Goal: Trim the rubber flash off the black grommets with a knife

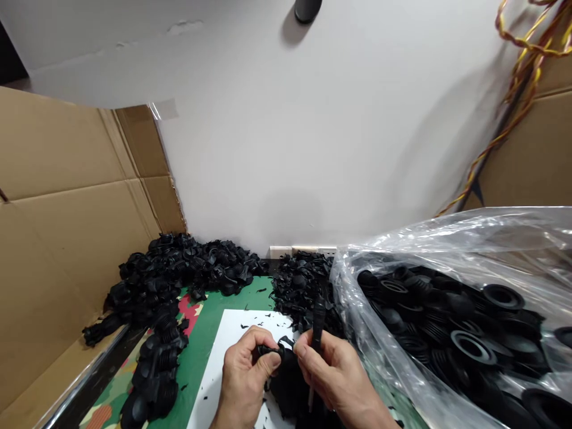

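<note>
And here we are at a crowded tabletop (201, 316), green with camouflage patches at its left; a big heap of black ribbed parts (214, 268) fills the far left corner, and a row of ribbed parts (154, 381) runs from it down the near left; a second pile, made of black scraps (297, 286), sits right beyond the hands, its edge close to the right one; cardboard (80, 155) walls in the left side, more cardboard (531, 149) stands on the right, and twisted yellow and brown wires (487, 152) trail down in front of it; a pale wall (313, 131) closes the back, with a socket strip (281, 252) low down behind the scraps!

Over to the containers; a clear plastic bag (353, 304) gapes on the right, crumpled and near the right forearm, loaded with black bellows-like pieces (447, 328), several showing round open rims!

Now the action in the middle; the left hand (245, 372) has its grip closed on a small black piece (270, 350), pinched between thumb and fingers above a white sheet (214, 369) dotted with dark bits; the right hand (328, 369), just beside it, has a narrow grip around a slim tool (318, 322), held nearly upright, dark at the top; between and below the hands lies a black mass (286, 387), and what it is I cannot tell!
</note>
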The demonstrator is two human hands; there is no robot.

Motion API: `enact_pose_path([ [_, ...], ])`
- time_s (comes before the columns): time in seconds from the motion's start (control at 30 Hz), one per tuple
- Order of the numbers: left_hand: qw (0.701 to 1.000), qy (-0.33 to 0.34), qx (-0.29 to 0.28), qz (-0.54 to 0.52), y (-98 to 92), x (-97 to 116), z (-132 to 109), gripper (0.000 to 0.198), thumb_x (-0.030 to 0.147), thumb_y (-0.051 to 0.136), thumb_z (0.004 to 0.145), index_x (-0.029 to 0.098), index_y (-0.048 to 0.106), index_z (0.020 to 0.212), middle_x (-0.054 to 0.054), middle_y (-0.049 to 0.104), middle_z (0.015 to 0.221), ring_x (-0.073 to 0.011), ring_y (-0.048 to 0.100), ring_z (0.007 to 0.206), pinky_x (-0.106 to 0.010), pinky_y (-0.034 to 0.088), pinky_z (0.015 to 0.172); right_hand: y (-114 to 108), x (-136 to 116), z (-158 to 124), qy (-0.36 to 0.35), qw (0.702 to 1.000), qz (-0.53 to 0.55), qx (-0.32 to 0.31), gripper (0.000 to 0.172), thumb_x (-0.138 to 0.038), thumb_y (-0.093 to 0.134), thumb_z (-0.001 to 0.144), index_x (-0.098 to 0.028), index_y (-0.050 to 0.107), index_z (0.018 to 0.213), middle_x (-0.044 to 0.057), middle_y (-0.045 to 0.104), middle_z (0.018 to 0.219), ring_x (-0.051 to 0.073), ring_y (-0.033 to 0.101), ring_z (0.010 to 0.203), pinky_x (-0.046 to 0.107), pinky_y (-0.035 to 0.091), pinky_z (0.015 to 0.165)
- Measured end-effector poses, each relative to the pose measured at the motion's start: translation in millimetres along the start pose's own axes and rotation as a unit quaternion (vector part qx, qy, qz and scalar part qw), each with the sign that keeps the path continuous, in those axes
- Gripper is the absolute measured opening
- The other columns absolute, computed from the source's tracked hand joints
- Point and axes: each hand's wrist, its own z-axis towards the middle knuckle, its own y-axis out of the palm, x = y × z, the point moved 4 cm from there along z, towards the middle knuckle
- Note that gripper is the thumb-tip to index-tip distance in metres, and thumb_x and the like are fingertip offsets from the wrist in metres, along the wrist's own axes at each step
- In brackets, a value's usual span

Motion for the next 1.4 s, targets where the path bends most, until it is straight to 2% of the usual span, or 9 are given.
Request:
enact_pose_path([
  [0.23, 1.0, 0.004, -0.003, -0.001, 0.6, 1.2, -0.3, 0.005, 0.019, 0.068, 0.066, 0.019, 0.063, 0.065, 0.002, 0.055, 0.067, -0.0154, 0.049, 0.063, -0.024, 0.038, 0.058, 0.0, 6.0, -1.0, -0.012, 1.0, 0.019, 0.01, 0.028, -0.045, 0.058, 0.074, -0.018, 0.054, 0.068, -0.008, 0.043, 0.044, 0.005, 0.028, 0.033, 0.02, 0.024, 0.035],
  [0.43, 1.0, 0.026, -0.002, 0.017, 0.3, 3.7, -1.6, 0.006, 0.014, 0.065, 0.068, 0.02, 0.062, 0.066, 0.001, 0.056, 0.068, -0.0164, 0.05, 0.067, -0.025, 0.038, 0.062, 1.3, 15.7, 4.2, -0.024, 1.0, 0.005, -0.017, 0.033, -0.05, 0.061, 0.071, -0.018, 0.057, 0.067, -0.007, 0.046, 0.042, 0.005, 0.031, 0.032, 0.019, 0.025, 0.034],
  [0.53, 0.999, 0.034, -0.004, 0.029, 0.3, 4.6, -3.1, 0.007, 0.013, 0.063, 0.069, 0.02, 0.062, 0.068, 0.001, 0.056, 0.07, -0.0163, 0.05, 0.068, -0.025, 0.038, 0.063, -0.3, 10.6, 2.0, -0.034, 0.999, 0.033, -0.009, 0.036, -0.052, 0.063, 0.072, -0.017, 0.058, 0.066, -0.007, 0.047, 0.044, 0.005, 0.032, 0.031, 0.019, 0.025, 0.033],
  [0.6, 0.999, 0.034, -0.004, 0.04, 0.6, 5.3, -4.6, 0.008, 0.013, 0.062, 0.07, 0.02, 0.061, 0.069, 0.001, 0.055, 0.071, -0.0164, 0.05, 0.068, -0.025, 0.038, 0.063, -4.4, 1.8, -2.3, -0.054, 0.996, 0.071, 0.014, 0.037, -0.052, 0.064, 0.073, -0.015, 0.061, 0.069, -0.005, 0.051, 0.049, 0.006, 0.039, 0.035, 0.019, 0.03, 0.036],
  [0.7, 0.998, 0.024, -0.004, 0.056, 1.8, 5.6, -6.6, 0.009, 0.012, 0.06, 0.071, 0.021, 0.06, 0.069, 0.001, 0.054, 0.071, -0.0167, 0.05, 0.068, -0.025, 0.038, 0.063, -11.7, -13.6, -9.3, -0.128, 0.983, 0.128, 0.028, 0.034, -0.049, 0.068, 0.073, -0.016, 0.069, 0.081, 0.002, 0.059, 0.071, 0.01, 0.052, 0.048, 0.022, 0.042, 0.044],
  [0.77, 0.998, 0.014, -0.007, 0.064, 2.7, 5.0, -7.4, 0.009, 0.012, 0.059, 0.071, 0.021, 0.06, 0.07, 0.001, 0.053, 0.071, -0.0168, 0.05, 0.068, -0.025, 0.038, 0.063, -15.3, -18.2, -11.6, -0.176, 0.975, 0.131, 0.027, 0.03, -0.046, 0.071, 0.071, -0.019, 0.072, 0.084, 0.004, 0.059, 0.085, 0.013, 0.058, 0.058, 0.025, 0.049, 0.051],
  [0.83, 0.998, 0.007, -0.008, 0.068, 3.0, 3.9, -7.6, 0.008, 0.012, 0.059, 0.071, 0.02, 0.059, 0.07, 0.001, 0.053, 0.071, -0.0168, 0.049, 0.068, -0.026, 0.038, 0.063, -17.8, -15.3, -10.7, -0.194, 0.974, 0.112, 0.04, 0.027, -0.044, 0.071, 0.071, -0.021, 0.073, 0.084, 0.006, 0.06, 0.09, 0.016, 0.062, 0.066, 0.029, 0.053, 0.059],
  [1.0, 0.997, 0.002, -0.012, 0.081, 2.3, 2.5, -7.4, 0.007, 0.014, 0.058, 0.072, 0.02, 0.059, 0.071, 0.001, 0.053, 0.072, -0.0173, 0.05, 0.068, -0.026, 0.038, 0.062, -18.1, -1.0, -5.1, -0.218, 0.972, 0.052, 0.067, 0.025, -0.042, 0.071, 0.072, -0.02, 0.072, 0.082, 0.008, 0.066, 0.085, 0.023, 0.065, 0.076, 0.03, 0.056, 0.062],
  [1.4, 0.994, 0.038, -0.015, 0.099, 5.0, 9.7, -7.5, 0.006, 0.015, 0.058, 0.072, 0.02, 0.06, 0.069, 0.001, 0.055, 0.07, -0.0174, 0.05, 0.067, -0.025, 0.038, 0.062, -13.7, 1.1, -5.8, -0.212, 0.974, 0.034, 0.075, 0.027, -0.045, 0.071, 0.071, -0.019, 0.071, 0.077, 0.006, 0.066, 0.074, 0.02, 0.064, 0.068, 0.028, 0.054, 0.057],
])
